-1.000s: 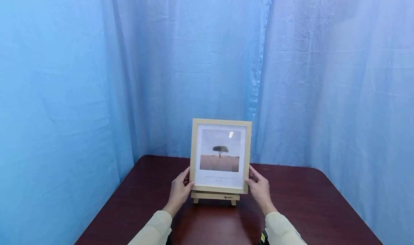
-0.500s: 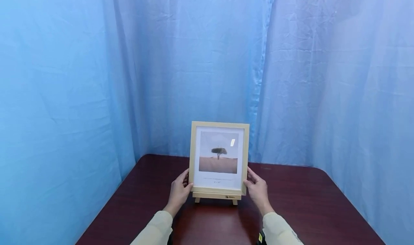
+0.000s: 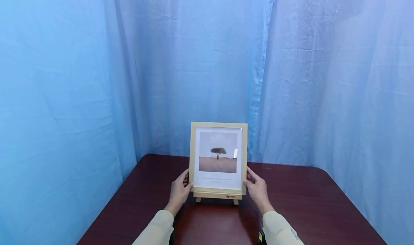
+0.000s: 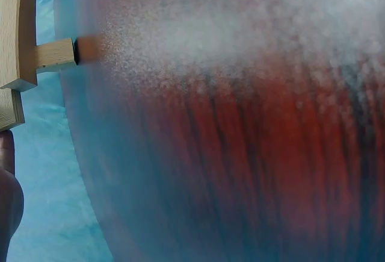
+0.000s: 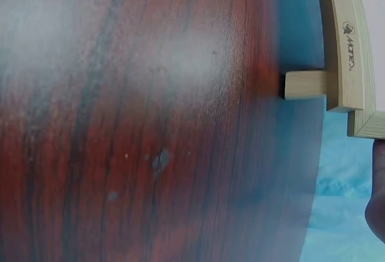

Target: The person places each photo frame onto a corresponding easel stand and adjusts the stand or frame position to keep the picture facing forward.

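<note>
A light wooden picture frame (image 3: 218, 144) with a print of a lone tree stands upright on the ledge of a small wooden easel (image 3: 216, 195). My left hand (image 3: 180, 191) holds the frame's lower left side, thumb in front and fingers around the edge. On the opposite side, my right hand (image 3: 257, 190) grips the lower right edge the same way. The right wrist view shows the easel's ledge (image 5: 341, 51), bearing a small logo, against the frame's corner (image 5: 368, 124). In the left wrist view, the easel's leg (image 4: 57, 54) meets the table. The easel's back is hidden behind the frame.
A dark red-brown table (image 3: 300, 202) with rounded far corners spreads under the easel. Blue curtains (image 3: 200, 58) hang behind it and along both sides. Glossy reflections lie on the near tabletop.
The frame has come down slightly onto the easel's ledge and straightened, closing the small gap seen earlier. Both hands have kept their hold and shifted a little with it.
</note>
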The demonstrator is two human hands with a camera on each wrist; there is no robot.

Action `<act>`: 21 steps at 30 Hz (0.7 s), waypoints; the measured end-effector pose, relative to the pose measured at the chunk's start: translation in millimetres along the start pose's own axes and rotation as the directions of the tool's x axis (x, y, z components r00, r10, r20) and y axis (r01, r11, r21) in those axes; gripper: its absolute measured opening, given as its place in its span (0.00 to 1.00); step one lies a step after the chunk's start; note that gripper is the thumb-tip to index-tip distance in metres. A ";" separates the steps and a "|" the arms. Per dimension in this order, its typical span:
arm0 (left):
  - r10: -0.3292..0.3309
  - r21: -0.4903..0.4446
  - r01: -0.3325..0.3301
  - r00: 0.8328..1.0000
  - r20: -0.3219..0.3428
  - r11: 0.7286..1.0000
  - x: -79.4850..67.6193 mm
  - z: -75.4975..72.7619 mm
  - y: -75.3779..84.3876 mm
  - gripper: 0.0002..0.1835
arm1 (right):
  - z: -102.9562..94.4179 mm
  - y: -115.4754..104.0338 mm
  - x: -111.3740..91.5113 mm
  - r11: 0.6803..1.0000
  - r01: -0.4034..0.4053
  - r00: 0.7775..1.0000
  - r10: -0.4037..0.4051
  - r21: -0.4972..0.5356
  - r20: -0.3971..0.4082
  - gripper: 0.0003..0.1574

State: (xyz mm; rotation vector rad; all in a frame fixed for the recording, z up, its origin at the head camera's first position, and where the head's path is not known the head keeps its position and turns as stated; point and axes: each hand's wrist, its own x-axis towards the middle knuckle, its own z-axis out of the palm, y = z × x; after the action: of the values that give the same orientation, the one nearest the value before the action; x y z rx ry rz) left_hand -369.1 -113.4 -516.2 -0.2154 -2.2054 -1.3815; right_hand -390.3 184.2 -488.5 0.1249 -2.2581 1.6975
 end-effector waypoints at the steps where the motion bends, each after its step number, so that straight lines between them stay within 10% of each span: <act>1: 0.004 0.003 -0.004 1.000 0.002 1.000 0.2 0.3 -0.8 0.32 | -0.1 0.4 0.0 1.000 0.002 1.000 -0.002 -0.012 0.002 0.35; 21: -0.028 0.005 0.028 0.999 0.033 1.000 4.6 3.2 -2.0 0.32 | -0.3 -2.3 -7.3 1.000 -0.014 1.000 0.014 -0.027 -0.020 0.35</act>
State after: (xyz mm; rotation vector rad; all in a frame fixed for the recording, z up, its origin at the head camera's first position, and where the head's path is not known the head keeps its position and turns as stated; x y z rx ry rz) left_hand -374.9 -112.2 -516.5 -0.2079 -2.2469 -1.3969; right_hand -382.7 183.0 -488.5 0.0859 -2.2714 1.6670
